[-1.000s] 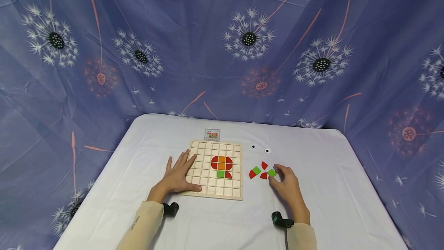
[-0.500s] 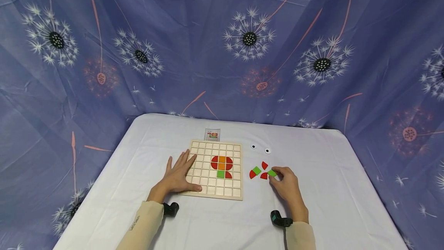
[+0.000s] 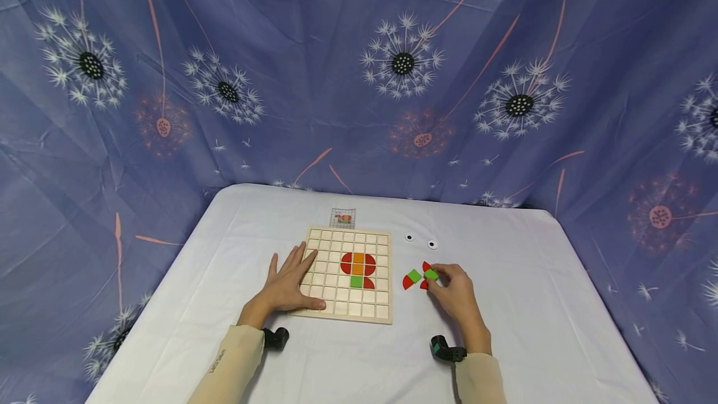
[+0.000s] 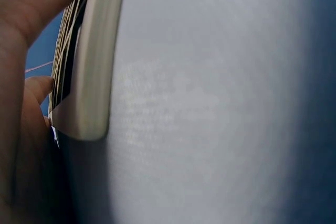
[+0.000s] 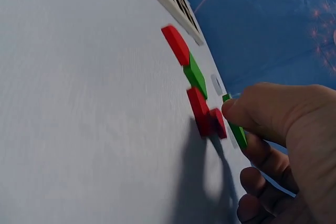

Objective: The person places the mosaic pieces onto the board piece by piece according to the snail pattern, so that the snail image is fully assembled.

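Note:
My left hand (image 3: 287, 285) lies spread over the left edge of a wooden grid board (image 3: 331, 295), thumb near its front edge. Set in the board are red quarter-round tiles (image 3: 370, 260), orange square tiles (image 3: 358, 264) and one green square tile (image 3: 356, 281). Right of the board, my right hand (image 3: 457, 292) pinches a green square tile (image 5: 237, 127) between thumb and fingers. In the right wrist view that tile is held off the cloth, above loose red tiles (image 5: 198, 109). Another green tile (image 3: 414, 275) touches a red quarter-round tile (image 3: 407, 282) on the cloth.
Two round eye pieces (image 3: 432, 244) lie behind the loose tiles. A small printed pattern card (image 3: 343, 217) sits against the board's far edge. White cloth (image 3: 505, 254) covers the table, and a blue dandelion-print curtain (image 3: 314, 80) hangs behind it.
My right hand has lifted the green square tile from the right of the pile and carried it a little left, over the red tiles. The left hand stays on the board.

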{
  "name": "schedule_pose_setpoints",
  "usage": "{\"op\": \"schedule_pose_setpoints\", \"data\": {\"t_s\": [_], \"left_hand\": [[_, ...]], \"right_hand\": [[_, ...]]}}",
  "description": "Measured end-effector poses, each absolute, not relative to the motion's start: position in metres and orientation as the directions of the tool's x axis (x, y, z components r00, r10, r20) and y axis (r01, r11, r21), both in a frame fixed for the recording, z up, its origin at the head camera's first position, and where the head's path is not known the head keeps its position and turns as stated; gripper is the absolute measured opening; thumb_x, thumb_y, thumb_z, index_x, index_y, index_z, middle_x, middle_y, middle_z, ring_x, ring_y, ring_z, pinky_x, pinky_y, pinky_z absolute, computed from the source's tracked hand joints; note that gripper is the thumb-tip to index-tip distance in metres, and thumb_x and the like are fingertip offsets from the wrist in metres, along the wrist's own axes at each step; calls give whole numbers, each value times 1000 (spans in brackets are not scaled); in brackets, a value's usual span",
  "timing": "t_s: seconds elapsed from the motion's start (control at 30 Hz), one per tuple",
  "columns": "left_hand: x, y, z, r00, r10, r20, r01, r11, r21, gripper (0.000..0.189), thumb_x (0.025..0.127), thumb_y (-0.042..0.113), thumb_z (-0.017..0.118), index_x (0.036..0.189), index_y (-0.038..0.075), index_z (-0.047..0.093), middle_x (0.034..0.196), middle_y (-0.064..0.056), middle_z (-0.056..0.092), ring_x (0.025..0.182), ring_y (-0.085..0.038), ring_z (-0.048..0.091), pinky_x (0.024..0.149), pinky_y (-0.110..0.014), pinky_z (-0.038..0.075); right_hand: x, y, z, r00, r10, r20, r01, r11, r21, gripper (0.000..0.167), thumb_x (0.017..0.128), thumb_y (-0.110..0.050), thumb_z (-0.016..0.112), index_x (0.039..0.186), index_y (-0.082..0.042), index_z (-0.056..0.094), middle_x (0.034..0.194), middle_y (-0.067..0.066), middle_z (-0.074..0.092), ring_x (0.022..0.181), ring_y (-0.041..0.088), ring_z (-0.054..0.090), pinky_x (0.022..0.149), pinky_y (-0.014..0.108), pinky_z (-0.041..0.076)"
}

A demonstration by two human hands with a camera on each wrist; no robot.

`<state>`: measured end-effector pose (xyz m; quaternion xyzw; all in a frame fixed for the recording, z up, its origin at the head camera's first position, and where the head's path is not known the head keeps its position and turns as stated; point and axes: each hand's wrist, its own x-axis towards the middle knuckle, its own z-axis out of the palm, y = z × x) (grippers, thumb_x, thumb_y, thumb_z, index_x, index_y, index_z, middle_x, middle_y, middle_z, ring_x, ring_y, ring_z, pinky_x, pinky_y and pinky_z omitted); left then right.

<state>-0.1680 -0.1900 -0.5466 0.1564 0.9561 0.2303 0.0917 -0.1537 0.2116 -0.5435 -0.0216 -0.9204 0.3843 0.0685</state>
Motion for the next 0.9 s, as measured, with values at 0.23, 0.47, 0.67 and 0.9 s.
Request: {"op": "schedule_pose_setpoints", "data": {"t_s": [0.23, 0.47, 0.67, 0.9], "left_hand": [[-168, -190, -546, -935, 341, -98, 257, 841, 476, 131, 64, 75, 82, 165, 14, 25, 173, -19, 6, 160, -41, 7, 122, -70, -9], [-168, -190, -546, -936, 338, -96, 256, 843, 473, 132, 63, 75, 83, 165, 14, 25, 173, -19, 7, 160, -41, 8, 122, -70, -8], [-167, -190, -545, -936, 339, -95, 257, 841, 476, 132, 63, 74, 83, 165, 14, 25, 173, -19, 7, 160, -41, 9, 122, -70, -8], [-167, -190, -544, -935, 339, -100, 255, 842, 475, 131, 64, 75, 82, 165, 15, 25, 173, -19, 7, 160, -40, 8, 122, -70, -8]], "right_hand": [[-159, 199, -543, -988, 29, 154, -90, 697, -711, 33, 85, -6, 79, 117, 1, 74, 114, 17, 69, 103, 32, 66, 92, 50, 55], [-163, 180, -539, -989, -17, 150, -121, 686, -718, 31, 86, -4, 79, 117, -2, 75, 110, 14, 68, 96, 25, 63, 81, 39, 57], [-166, 161, -535, -987, -47, 154, -144, 681, -718, 31, 86, -8, 79, 117, -4, 76, 112, 11, 68, 107, 29, 62, 91, 44, 54], [-168, 142, -530, -982, -120, 149, -191, 678, -710, 28, 87, -10, 78, 115, -7, 77, 113, 8, 68, 102, 23, 61, 82, 37, 55]]}}
